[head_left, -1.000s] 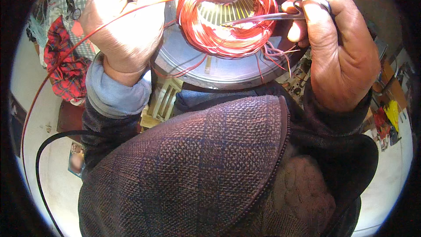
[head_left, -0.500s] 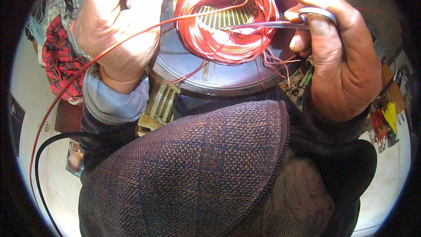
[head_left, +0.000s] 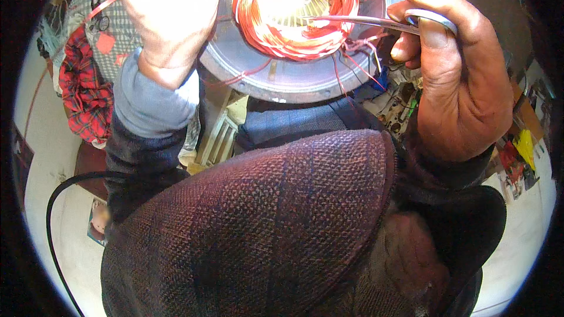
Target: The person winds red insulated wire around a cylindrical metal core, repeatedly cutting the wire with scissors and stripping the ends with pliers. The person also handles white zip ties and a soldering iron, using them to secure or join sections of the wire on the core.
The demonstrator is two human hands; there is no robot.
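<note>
My left hand (head_left: 170,17), washed out by light, is closed at the upper left, with red wire (head_left: 106,4) running from its fingers; their tips are partly out of view. My right hand (head_left: 452,70) grips scissors (head_left: 367,20) by a finger loop. The blades reach into a ring of red wire windings (head_left: 264,35) around a bright, slotted opening. These windings sit in a round grey metal housing (head_left: 229,64), probably a motor's, with loose wire ends (head_left: 367,44) hanging at its right side.
A red plaid cloth (head_left: 85,100) and a checked cloth (head_left: 106,29) lie at left. Below the housing are a pale slatted object (head_left: 217,141) and my dark clothing. Assorted parts (head_left: 399,100), a yellow item (head_left: 523,147) and a black cable (head_left: 59,205) are around.
The long red wire no longer crosses the winding; it has lifted with my left hand. The housing and windings sit higher in view. The scissor blades have shifted up slightly.
</note>
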